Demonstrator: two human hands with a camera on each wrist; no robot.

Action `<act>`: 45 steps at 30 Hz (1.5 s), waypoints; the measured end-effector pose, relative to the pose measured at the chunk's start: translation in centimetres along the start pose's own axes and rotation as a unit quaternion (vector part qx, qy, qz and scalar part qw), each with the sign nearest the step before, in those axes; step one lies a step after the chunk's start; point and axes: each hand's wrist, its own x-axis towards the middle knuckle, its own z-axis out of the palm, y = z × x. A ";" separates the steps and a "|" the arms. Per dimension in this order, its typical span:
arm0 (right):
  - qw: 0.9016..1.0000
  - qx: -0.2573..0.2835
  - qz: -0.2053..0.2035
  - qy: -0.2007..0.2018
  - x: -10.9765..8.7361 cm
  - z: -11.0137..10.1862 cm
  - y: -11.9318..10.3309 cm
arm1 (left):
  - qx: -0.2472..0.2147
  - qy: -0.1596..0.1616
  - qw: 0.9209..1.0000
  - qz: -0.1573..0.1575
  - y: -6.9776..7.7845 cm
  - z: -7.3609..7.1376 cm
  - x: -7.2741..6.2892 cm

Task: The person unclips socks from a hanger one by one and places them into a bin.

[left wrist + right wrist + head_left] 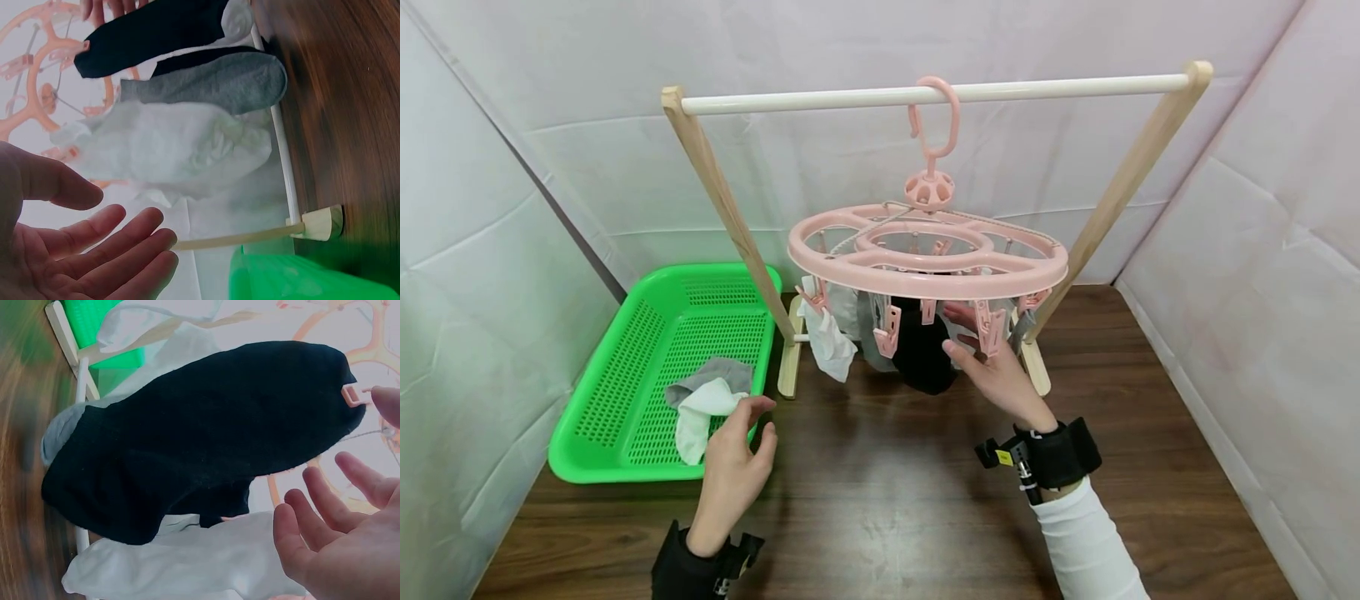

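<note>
A: Black sock [922,354], where is it?

B: Head view: under the 6 o'clock side of the pink hanger [928,287], above the desk [880,500]. A pink peg [352,395] grips its upper end; lower end hangs free.

A: Right hand [1000,379]?

B: At the sock's 3 o'clock. Fingers spread, pinching nothing. Thumb just beside the peg in the right wrist view.

A: Left hand [733,467]?

B: By the 5 o'clock corner of the green basket [625,473]. Fingers loosely extended, thumb apart, holding nothing.

A: Basket contents?

B: White cloth [700,417] overlapping a grey cloth [718,372], both toward 4 o'clock inside. Probably socks. White one's nearest the left hand; can't tell if they touch.

A: Handling?

B: All soft, I'd say: light, limp, not fragile, not slippery. Knit should grip well between fingertips. The white one's bunched, so it likely needs straightening.

A: Where to take hold?

B: White cloth: pinch a single edge at its 2 o'clock, the side by the left hand, so the grey one doesn't drag along. Black sock: just below the peg, where the fabric is held; the free end would swing.

A: And the peg?

B: Looks like stiff, springy plastic. Squeeze the tabs, don't tug. The hanger hangs by one hook [953,125] on the white rod [820,102], so a pull would probably tilt or spin it.
</note>
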 end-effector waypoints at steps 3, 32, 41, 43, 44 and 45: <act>1.000 0.013 0.004 -0.007 0.5 0.4 -1.5 | 0.009 -0.011 1.000 0.000 0.1 0.4 -0.1; 0.993 0.090 -0.065 -0.025 4.1 0.5 -2.3 | -0.005 -0.087 0.996 0.012 0.5 2.8 -1.0; 0.997 0.078 -0.005 0.006 3.7 0.6 -3.1 | -0.013 -0.093 0.996 -0.004 0.4 3.0 -1.0; 0.996 0.091 -0.004 0.007 3.7 0.6 -3.2 | -0.013 -0.096 0.995 -0.007 0.4 3.1 -1.0; 0.995 0.100 -0.005 0.005 3.7 0.6 -3.2 | -0.013 -0.097 0.995 -0.008 0.4 3.1 -1.0; 0.994 0.107 -0.007 0.003 3.7 0.6 -3.2 | -0.013 -0.099 0.995 -0.009 0.4 3.1 -1.0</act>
